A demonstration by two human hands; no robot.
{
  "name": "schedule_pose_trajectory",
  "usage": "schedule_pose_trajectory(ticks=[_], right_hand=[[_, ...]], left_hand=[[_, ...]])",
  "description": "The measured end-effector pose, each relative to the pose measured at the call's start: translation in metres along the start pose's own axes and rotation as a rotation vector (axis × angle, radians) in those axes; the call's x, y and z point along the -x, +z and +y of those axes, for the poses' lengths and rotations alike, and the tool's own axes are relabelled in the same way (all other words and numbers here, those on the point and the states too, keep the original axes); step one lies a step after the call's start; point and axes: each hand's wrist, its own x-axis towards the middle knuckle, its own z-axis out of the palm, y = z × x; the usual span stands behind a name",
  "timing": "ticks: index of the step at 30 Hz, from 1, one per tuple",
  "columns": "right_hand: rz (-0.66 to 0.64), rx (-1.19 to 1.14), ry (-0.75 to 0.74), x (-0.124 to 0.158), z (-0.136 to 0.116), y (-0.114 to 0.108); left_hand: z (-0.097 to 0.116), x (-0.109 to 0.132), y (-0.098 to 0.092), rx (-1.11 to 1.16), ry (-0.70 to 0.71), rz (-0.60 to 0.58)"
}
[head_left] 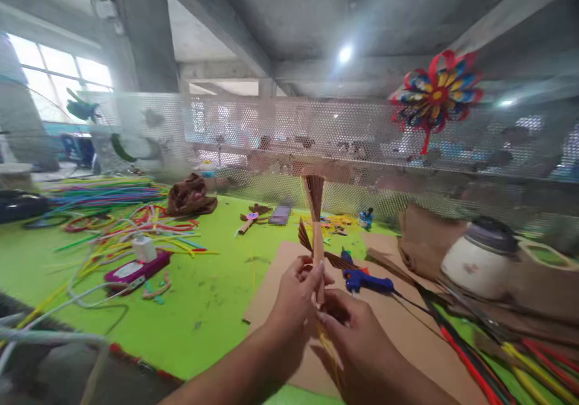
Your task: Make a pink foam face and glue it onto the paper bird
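Observation:
Upright before me is a paper craft figure (318, 245), with a tan rolled body, a dark brown pleated fan at its top and pleated brown pieces at its sides. My left hand (296, 290) is closed around the lower body, thumb in front. Just below, my right hand (350, 317) pinches its bottom end, where yellowish strands hang down. What lies between the fingertips is partly hidden. A blue glue gun (368, 281) lies right behind my right hand, on a brown cardboard sheet (280, 278) beneath both hands.
A green table (217, 296) carries a magenta power strip (136, 272) with a white plug, bundles of coloured strips (108, 191) and crumpled brown cloth (192, 195). At right stand a white jar with a dark lid (479, 260) and brown material. A perforated screen (271, 133) holds a colourful flower (438, 95).

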Motion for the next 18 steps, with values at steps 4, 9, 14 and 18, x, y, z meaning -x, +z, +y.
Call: schedule_pose_trajectory(ticks=[4, 9, 14, 18], right_hand=[[0.016, 0.010, 0.004, -0.006, 0.005, 0.001], [0.053, 0.053, 0.002, -0.008, 0.006, -0.008], [0.174, 0.057, -0.077, -0.012, -0.013, -0.036], [0.494, -0.039, -0.181, -0.020, -0.024, -0.071]], left_hand=[[0.002, 0.005, 0.003, 0.013, 0.007, -0.008], [0.007, 0.002, -0.002, -0.004, 0.040, -0.016], [0.014, -0.007, -0.012, 0.003, 0.117, -0.009], [0.015, -0.009, -0.015, -0.009, 0.137, 0.000]])
